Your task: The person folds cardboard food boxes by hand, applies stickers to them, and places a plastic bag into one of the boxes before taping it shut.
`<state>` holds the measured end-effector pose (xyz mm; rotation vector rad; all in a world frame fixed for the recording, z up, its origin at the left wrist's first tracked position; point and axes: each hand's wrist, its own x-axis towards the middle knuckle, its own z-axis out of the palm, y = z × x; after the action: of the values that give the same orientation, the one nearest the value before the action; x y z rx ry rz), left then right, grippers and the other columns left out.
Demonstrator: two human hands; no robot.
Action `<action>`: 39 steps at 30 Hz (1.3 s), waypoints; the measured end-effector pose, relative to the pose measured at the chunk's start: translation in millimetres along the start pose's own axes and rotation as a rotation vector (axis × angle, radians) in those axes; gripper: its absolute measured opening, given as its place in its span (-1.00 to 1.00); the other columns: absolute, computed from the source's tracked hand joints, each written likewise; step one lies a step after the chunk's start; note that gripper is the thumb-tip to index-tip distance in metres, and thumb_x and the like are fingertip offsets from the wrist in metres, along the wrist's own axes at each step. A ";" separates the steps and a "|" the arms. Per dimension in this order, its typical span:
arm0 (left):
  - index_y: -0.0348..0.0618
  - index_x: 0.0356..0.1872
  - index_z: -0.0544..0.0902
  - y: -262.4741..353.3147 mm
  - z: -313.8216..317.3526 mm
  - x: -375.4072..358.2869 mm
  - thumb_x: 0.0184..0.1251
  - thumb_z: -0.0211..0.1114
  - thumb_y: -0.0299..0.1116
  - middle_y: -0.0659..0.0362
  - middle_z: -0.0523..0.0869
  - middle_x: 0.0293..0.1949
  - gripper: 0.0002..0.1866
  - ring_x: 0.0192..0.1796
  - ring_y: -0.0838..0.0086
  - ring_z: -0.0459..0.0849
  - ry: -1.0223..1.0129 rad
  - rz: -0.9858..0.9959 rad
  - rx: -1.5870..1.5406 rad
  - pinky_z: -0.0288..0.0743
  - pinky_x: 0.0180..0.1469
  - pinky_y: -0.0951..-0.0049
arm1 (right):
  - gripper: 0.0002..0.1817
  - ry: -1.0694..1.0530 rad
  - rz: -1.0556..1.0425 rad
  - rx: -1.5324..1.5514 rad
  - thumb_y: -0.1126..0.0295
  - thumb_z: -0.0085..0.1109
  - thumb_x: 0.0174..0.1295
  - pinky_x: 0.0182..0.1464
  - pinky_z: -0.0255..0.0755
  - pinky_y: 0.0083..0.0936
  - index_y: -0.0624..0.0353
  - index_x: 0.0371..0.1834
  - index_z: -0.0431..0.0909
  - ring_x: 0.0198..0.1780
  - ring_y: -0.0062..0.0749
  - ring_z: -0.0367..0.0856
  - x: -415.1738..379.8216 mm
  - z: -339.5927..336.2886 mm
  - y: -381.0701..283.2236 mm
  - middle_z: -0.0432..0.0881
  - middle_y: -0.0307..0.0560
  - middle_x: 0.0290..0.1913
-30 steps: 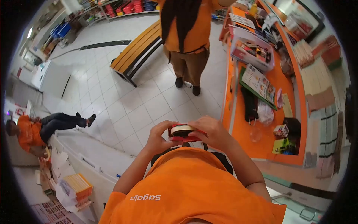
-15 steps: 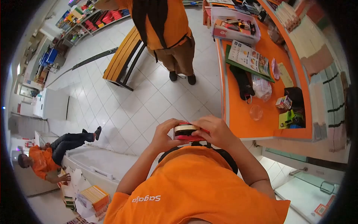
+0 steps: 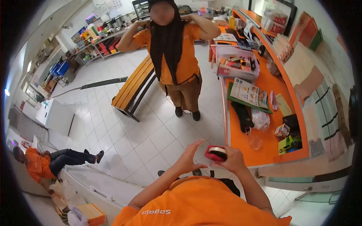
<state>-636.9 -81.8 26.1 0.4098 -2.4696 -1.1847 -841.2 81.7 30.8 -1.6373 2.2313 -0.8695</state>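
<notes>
My right hand (image 3: 232, 161) is closed around a round red-and-black object with a pale band (image 3: 216, 153), in front of my body; its exact kind I cannot make out. Just left of it, my left hand (image 3: 187, 160) is open, its thumb and fingers apart with nothing between them. A gap separates the left fingertips from the round object. The orange counter (image 3: 245, 152) lies just beyond my right hand.
Ahead, a person in an orange shirt (image 3: 190, 49) stands facing me, beside a slatted wooden bench (image 3: 134, 84). Another person (image 3: 39, 164) sits at the left. The counter carries a plastic bin (image 3: 222, 51), a printed sheet (image 3: 247, 92) and a black pouch (image 3: 241, 115).
My left hand has let go of the round object and opened. My right hand has carried it to the right. The view has tilted up, showing the standing person's raised arms.
</notes>
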 end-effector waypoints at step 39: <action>-0.19 0.03 0.77 75.4 -278.4 -661.4 0.11 0.32 -0.52 -0.12 0.80 -0.13 -0.60 -0.07 -0.07 0.77 1.550 -1.613 1.413 0.63 0.01 0.07 | -0.55 -0.822 -0.867 0.159 0.48 0.46 0.17 0.08 0.57 -0.19 0.34 0.12 0.56 0.04 0.03 0.74 202.2 303.0 -357.4 0.75 0.18 -0.04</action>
<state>68.1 45.0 113.1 2.4574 -0.6682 0.8963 -473.7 -272.4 31.1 -2.3163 0.8752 -0.3542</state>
